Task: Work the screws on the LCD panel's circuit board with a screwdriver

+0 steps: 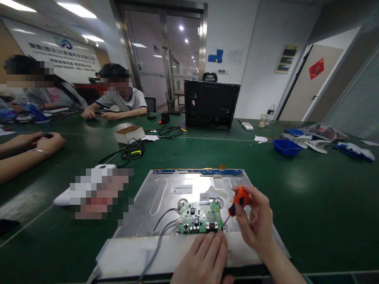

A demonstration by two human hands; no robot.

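My right hand (257,217) is closed around an orange and black screwdriver (238,200), held tilted, its tip at the lower right corner of a green circuit board (201,217). The board sits on a silver metal panel (142,205) with a blue strip board (183,172) along its far edge. My left hand (204,258) lies flat, fingers together and extended, at the near edge of the green board. Grey cables (161,236) run from the board's left side toward me.
A black monitor housing (211,104) stands at the back. Black cables (130,152) and an open box (128,134) lie left. A blue tray (286,147) and gloves (353,151) are right. Another person's hands (44,146) are at the left; two people sit beyond.
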